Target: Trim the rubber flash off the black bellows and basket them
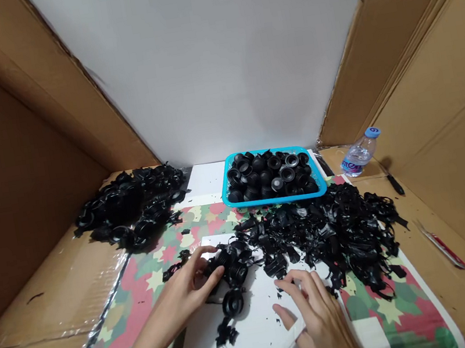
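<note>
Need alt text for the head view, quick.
Two bare hands work over a white sheet: the left hand grips a black ribbed rubber part, the right hand touches black rubber scraps. Behind sit a blue basket of parts and a water bottle.

Rubber scraps [333, 228] just beyond the right hand's fingers [296, 284]: black, matt. Rubber part [233, 302] between the two hands: black, ribbed. Sheet [256, 323] under both hands: white. Mat [144, 282] beneath it: camouflage pattern of red, pink, green and cream. Tray [323, 188] well beyond the fingers: bright turquoise, filled with black pieces. Pile [131, 204] far beyond the left hand's fingers [195, 271]: black. Bottle [359, 155] far right: clear, blue cap, blue-and-pink label. Cardboard walls [446, 105]: brown. Back panel [213, 53]: white.
</note>
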Available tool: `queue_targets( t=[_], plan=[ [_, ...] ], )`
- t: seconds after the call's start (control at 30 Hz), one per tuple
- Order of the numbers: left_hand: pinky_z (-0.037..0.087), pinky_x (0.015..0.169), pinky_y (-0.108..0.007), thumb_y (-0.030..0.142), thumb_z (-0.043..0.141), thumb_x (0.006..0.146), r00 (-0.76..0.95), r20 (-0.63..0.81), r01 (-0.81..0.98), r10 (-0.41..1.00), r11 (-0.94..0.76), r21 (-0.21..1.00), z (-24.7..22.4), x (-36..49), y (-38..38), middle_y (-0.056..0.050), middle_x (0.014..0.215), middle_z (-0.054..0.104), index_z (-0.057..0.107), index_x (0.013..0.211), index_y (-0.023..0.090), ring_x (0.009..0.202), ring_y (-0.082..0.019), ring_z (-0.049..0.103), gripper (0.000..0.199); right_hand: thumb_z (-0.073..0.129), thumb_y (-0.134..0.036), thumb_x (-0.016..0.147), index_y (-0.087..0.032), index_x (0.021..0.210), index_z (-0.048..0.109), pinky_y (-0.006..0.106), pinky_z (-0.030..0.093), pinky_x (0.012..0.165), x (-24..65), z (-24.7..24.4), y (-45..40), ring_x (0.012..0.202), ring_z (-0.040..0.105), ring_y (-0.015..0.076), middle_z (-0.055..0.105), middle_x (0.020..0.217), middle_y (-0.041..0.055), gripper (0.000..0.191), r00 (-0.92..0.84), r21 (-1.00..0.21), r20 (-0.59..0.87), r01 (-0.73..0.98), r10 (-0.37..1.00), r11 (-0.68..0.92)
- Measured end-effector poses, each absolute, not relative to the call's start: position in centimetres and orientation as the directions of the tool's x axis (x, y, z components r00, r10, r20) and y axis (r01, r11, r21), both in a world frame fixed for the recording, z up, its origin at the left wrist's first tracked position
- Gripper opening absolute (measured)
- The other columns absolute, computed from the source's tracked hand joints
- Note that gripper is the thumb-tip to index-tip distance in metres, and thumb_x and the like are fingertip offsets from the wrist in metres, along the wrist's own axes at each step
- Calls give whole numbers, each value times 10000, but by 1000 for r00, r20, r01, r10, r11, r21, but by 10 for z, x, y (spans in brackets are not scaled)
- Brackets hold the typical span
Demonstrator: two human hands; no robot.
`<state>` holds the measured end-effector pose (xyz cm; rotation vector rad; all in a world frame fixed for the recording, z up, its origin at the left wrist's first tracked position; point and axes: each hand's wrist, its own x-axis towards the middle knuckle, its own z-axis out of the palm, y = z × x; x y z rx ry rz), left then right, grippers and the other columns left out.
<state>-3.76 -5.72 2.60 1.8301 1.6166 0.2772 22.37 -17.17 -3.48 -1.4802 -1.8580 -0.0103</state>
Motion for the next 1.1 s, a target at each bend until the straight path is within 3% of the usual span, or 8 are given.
queue_targets(
  t=[0.1,0.23,0.33,0.57,0.77,0.83,0.93,1.1],
  plan=[
    [582,795,-394,758,534,960,189,-233,816,954,-21,578,25,-41,-55,-94,998,853,679,1329,267,918,-375,798,632,426,-325,1194,-228,1198,695,335,558,572,214,-31,-166,826,754,260,752,1014,112,286,-76,-430,544,830,835,356],
    [585,741,-379,778,583,950,190,-231,826,954,-28,563,24,-41,-56,-81,1059,865,748,1234,264,789,-334,780,610,432,-273,1187,-228,1132,685,340,549,597,201,-29,-160,792,739,250,739,953,87,263,-75,-453,540,813,838,365],
    [603,843,-396,776,577,980,175,-220,825,960,-21,565,17,-40,-56,-96,1148,864,757,1196,257,981,-366,805,590,443,-269,1186,-229,1138,679,341,557,622,197,-29,-155,786,742,246,731,928,77,244,-60,-476,542,800,838,365],
    [582,933,-444,749,630,923,220,-166,801,961,-80,593,14,-48,-56,-105,1187,808,785,1080,278,1116,-400,761,520,443,-343,1197,-225,1349,675,360,616,701,198,-24,-133,955,771,278,753,1104,128,301,-65,-468,531,809,845,356],
    [514,803,-389,689,505,1064,249,-158,773,956,-98,626,27,-33,-33,-65,966,753,684,978,268,892,-328,713,465,437,-380,1199,-236,1544,594,390,657,748,186,-27,-114,1031,748,294,728,1237,141,406,-192,-426,451,812,872,400],
    [500,836,-390,664,581,1029,317,-161,743,935,-140,654,28,-26,-24,-69,958,732,696,926,266,947,-342,685,427,441,-350,1197,-227,1499,616,396,650,747,183,-29,-111,1017,744,295,726,1226,139,370,-198,-432,456,803,868,410],
    [502,871,-365,623,644,1015,430,-192,666,882,-167,727,29,-21,-19,-50,990,731,707,925,275,982,-321,663,366,446,-261,1187,-214,1255,678,386,611,702,182,-31,-110,924,733,279,734,1121,122,247,-176,-442,494,792,852,420],
    [552,838,-298,592,622,1079,528,-264,509,807,-52,859,28,-22,-19,6,988,719,673,1041,278,940,-248,678,320,453,-151,1162,-225,1070,632,350,562,675,187,-32,-115,803,706,241,728,924,71,214,-142,-456,563,768,814,449]
  ],
)
